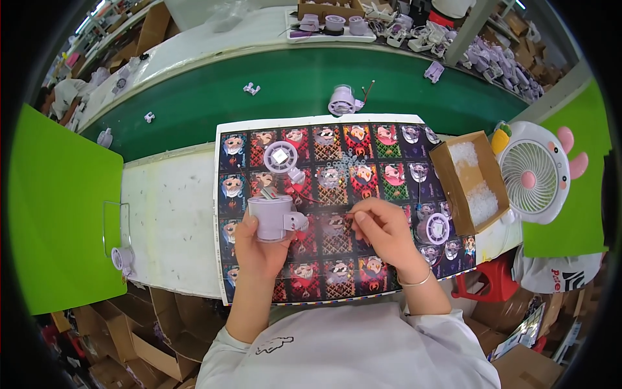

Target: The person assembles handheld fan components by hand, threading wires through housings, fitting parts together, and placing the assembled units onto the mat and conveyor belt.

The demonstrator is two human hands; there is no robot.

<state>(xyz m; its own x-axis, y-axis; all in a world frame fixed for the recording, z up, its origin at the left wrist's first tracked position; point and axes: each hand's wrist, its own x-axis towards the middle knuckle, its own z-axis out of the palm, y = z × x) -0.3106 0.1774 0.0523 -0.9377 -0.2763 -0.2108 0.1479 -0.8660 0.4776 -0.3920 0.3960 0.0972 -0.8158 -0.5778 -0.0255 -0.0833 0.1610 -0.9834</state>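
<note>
My left hand (pixel 264 258) is wrapped round a lilac plastic cylindrical housing (pixel 269 222), with a short side spout pointing right and a small flat piece showing at its top. My right hand (pixel 383 228), level with it on the right, has thumb and forefinger pinched on what looks like a thin reddish wire; its far end is hard to follow. Beyond my left hand lies a similar round lilac part (pixel 280 157) with a white square in its middle and a wire. Another round lilac part (pixel 434 228) rests to the right of my right hand.
Under my hands lies a printed sheet (pixel 300 272) with cartoon figures. To the right stand a cardboard box (pixel 448 188) of small clear pieces and a white fan (pixel 534 172). A green belt (pixel 194 111) beyond carries a wired lilac part (pixel 341 102). Green panels flank the white table (pixel 168 223).
</note>
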